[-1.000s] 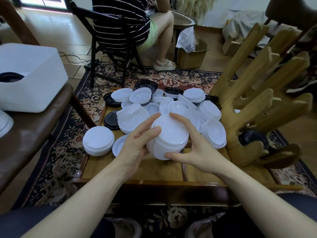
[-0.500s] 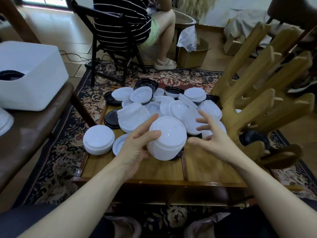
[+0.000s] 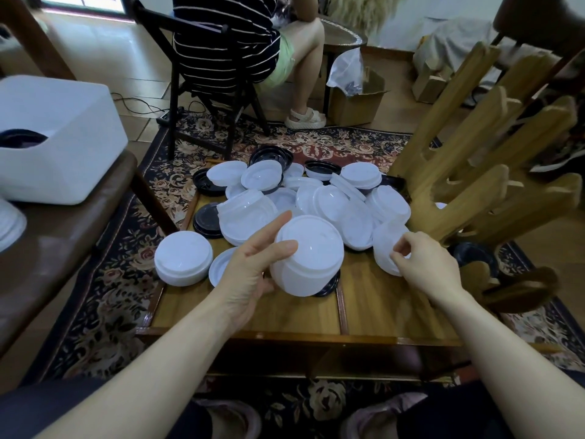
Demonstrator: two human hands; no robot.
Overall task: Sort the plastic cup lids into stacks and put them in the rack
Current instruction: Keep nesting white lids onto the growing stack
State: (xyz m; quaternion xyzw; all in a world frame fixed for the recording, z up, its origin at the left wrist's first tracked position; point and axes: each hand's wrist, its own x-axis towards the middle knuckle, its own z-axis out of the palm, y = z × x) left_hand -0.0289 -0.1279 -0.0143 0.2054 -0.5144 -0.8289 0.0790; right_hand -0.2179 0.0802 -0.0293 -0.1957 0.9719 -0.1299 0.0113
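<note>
Left hand (image 3: pixel 253 264) round a white lid stack (image 3: pixel 307 256), right hand (image 3: pixel 424 261) pinching another stack (image 3: pixel 384 248).

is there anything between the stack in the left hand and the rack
Yes. The left hand holds a white stack; between it and the rack sit the right hand and the lids its fingers pinch.
</note>
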